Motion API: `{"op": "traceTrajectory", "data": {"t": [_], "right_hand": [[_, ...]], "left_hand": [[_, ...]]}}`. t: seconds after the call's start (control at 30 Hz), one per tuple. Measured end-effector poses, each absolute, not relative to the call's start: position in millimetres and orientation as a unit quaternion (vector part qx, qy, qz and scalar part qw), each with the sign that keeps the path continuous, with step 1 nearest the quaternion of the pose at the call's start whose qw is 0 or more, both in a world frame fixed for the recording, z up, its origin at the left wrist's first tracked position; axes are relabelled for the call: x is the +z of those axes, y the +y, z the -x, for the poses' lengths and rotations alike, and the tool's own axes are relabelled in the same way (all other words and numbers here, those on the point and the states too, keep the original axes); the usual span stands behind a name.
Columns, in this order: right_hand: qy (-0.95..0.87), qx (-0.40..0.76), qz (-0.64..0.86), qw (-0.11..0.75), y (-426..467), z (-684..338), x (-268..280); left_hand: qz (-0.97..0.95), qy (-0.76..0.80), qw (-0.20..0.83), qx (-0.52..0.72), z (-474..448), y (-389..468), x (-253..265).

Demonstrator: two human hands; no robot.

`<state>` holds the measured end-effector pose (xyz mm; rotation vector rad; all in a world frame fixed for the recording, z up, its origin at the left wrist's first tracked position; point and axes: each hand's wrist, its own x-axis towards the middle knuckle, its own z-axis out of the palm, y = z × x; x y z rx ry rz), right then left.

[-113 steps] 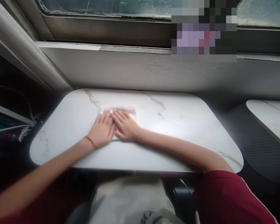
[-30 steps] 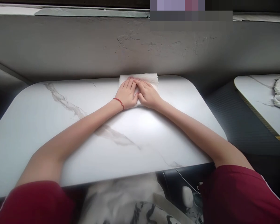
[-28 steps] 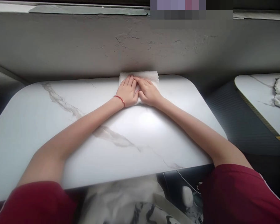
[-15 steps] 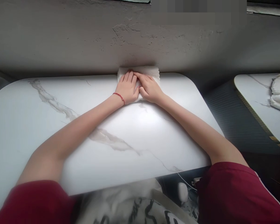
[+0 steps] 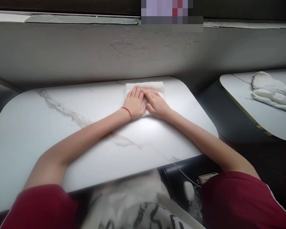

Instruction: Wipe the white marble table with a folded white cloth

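Note:
A folded white cloth (image 5: pixel 154 85) lies flat near the far edge of a white marble-patterned table (image 5: pixel 90 171). My left hand (image 5: pixel 134 102), with a red string bracelet (image 5: pixel 127 112) at the wrist, presses down on it with fingers stretched out. Beside it, my right hand (image 5: pixel 156 103) also rests flat on the cloth, its fingertips meeting those of the left. Much of the cloth is hidden under both palms.
Behind the table rises a grey wall (image 5: pixel 73 54) with chipped patches. On the right, a second marble-patterned table (image 5: pixel 243 92) bears a crumpled white cloth (image 5: pixel 274 92). Below the near edge are a white cable (image 5: pixel 187 176) and a pale bottle-like object (image 5: pixel 188 190).
Both hands and the cloth have drawn back slightly from the wall, toward me. The camera view has tilted up and turned right, showing more of the ledge and second table.

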<state>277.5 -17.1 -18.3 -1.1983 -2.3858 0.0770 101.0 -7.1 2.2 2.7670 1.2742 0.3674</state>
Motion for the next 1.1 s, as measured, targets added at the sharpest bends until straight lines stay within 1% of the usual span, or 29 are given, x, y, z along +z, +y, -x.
{"op": "traceTrajectory", "data": {"t": [0.17, 0.33, 0.47, 0.6, 0.77, 0.83, 0.93, 1.1], "right_hand": [[-0.868, 0.032, 0.434, 0.238, -107, -302, -13], [-0.838, 0.053, 0.484, 0.247, -197, -308, -6], [-0.833, 0.04, 0.493, 0.246, -220, -312, -5], [-0.849, 0.027, 0.475, 0.23, -192, -327, -1], [-0.88, 0.005, 0.445, 0.167, -117, -358, 10], [-0.881, 0.005, 0.445, 0.159, -85, -368, 11], [-0.871, 0.017, 0.457, 0.181, -41, -377, 5], [-0.834, 0.051, 0.479, 0.27, 11, -387, -14]], "left_hand": [[-0.921, 0.38, 0.035, 0.082, -126, -86, 8], [-0.937, 0.34, -0.071, 0.043, -143, -159, 8], [-0.939, 0.323, -0.113, 0.033, -152, -182, 12], [-0.943, 0.318, -0.095, 0.018, -161, -161, 19], [-0.935, 0.351, -0.036, 0.027, -181, -102, 23], [-0.93, 0.365, -0.023, 0.029, -191, -75, 22], [-0.922, 0.384, -0.001, 0.046, -203, -36, 19], [-0.916, 0.389, 0.023, 0.097, -217, 18, 9]]}}
